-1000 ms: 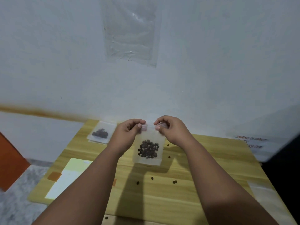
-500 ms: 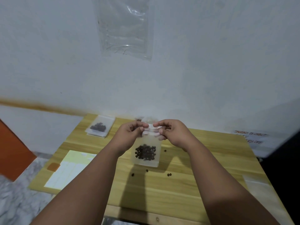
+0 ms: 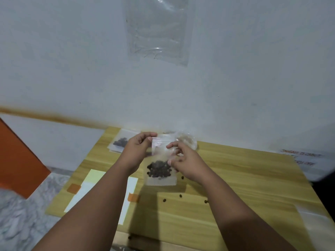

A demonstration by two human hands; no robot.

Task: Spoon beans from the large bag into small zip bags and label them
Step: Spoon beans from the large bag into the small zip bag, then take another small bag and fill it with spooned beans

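Holding the small zip bag [image 3: 161,180] upright over the surface [image 3: 244,178], our left hand [image 3: 137,151] pinched its top left corner between thumb and curled fingers. Our right hand [image 3: 186,163] lay curled against the bag's right edge, index tip and thumb over the plastic, but we could not tell whether it gripped or only touched.

A dark clump of beans [image 3: 159,169] sat in the bag's lower half, and the right hand covered part of the clump's right side. Behind the bag's top right corner some crumpled clear plastic [image 3: 189,142] showed, partly hidden by the hands, and we could not make out what it was. Left of the bag and farther back, filled bags [image 3: 119,142] lay flat, their near side covered by the left hand. Below and left of the bag, our left forearm crossed a pale sheet [image 3: 94,180] with orange tabs [image 3: 73,188]. Far right of the bag a paper [image 3: 301,157] carried lettering too blurred to read, and below it a clear sheet [image 3: 315,223] ran off the frame. High above the bag a clear sleeve [image 3: 157,28] hung on the wall, its top cut off.

A few loose beans [image 3: 164,200] lay scattered just below the bag. The widest stretch of wood lay right of the bag, running to the surface's right edge. The near edge showed below the bag, between our forearms.
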